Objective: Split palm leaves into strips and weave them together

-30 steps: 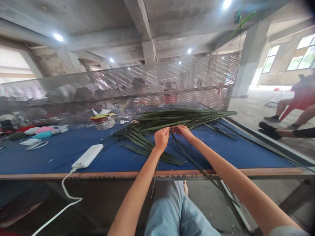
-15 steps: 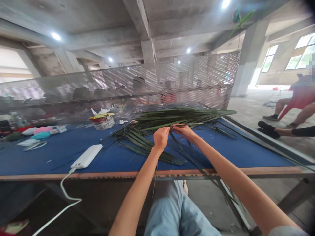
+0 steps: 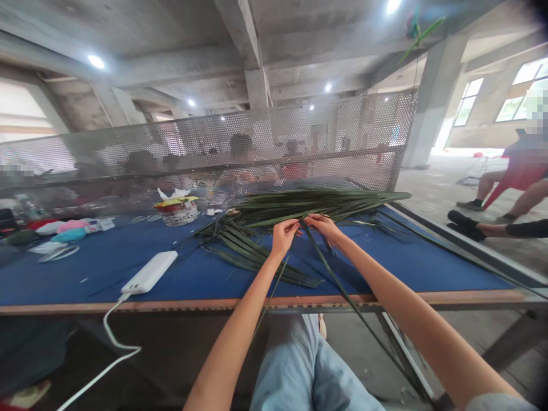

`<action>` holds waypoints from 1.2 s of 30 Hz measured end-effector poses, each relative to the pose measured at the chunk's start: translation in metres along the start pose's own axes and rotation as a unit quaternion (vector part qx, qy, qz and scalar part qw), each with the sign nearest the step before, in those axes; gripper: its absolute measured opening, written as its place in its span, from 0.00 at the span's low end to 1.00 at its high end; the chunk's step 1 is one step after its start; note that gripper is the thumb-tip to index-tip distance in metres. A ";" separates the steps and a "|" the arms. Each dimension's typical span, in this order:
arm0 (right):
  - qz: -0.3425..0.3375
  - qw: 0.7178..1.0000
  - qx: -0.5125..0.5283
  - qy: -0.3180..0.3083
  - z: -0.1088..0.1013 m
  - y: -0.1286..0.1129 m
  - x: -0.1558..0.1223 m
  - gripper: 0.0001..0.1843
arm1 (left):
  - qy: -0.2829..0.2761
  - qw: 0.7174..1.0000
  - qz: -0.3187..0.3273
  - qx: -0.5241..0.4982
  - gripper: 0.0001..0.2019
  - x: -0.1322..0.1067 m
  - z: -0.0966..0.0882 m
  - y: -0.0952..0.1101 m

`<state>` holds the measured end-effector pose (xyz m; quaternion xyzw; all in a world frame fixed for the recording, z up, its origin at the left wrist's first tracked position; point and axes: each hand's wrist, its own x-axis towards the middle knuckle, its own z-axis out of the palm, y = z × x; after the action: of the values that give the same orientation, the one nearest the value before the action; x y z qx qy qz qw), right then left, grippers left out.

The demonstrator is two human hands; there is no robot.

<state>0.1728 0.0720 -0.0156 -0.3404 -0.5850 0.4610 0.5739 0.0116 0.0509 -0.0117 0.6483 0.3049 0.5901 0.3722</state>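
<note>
Close together over the table, my left hand (image 3: 284,235) and my right hand (image 3: 324,226) both pinch a long green leaf strip (image 3: 329,268). One end of the strip runs down past the table's front edge on the right, and a thinner strand (image 3: 276,283) hangs below my left hand. The exact fold between the fingertips is too small to make out. Behind my hands lies a thick pile of long green leaves (image 3: 299,200). A smaller bunch of leaves (image 3: 252,254) spreads out to the left, under my left forearm.
On the blue table (image 3: 205,288) a white power bank (image 3: 149,273) trails a cable over the front edge. A patterned basket (image 3: 177,214) holds packets. Coloured bundles (image 3: 71,231) lie at far left. A perforated metal screen (image 3: 214,154) stands behind; a person (image 3: 524,165) sits at right.
My left hand has shifted slightly right and its fingers have loosened from a fist to a fingertip pinch. The hanging strands have swung a little.
</note>
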 end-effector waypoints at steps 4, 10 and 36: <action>-0.014 1.000 -0.024 -0.003 0.001 0.002 -0.001 0.21 | -0.012 0.991 -0.100 -0.091 0.14 0.003 -0.002 -0.005; 0.002 0.998 -0.019 -0.055 0.004 0.000 -0.006 0.22 | -0.023 0.978 -0.136 -0.157 0.18 0.003 -0.006 -0.009; 0.055 0.995 -0.001 -0.087 0.003 -0.003 -0.013 0.20 | -0.053 0.990 -0.117 -0.057 0.15 0.003 -0.011 -0.010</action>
<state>0.1715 0.0579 -0.0171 -0.3312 -0.6137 0.5194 0.4938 0.0013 0.0601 -0.0178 0.6163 0.3247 0.5234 0.4908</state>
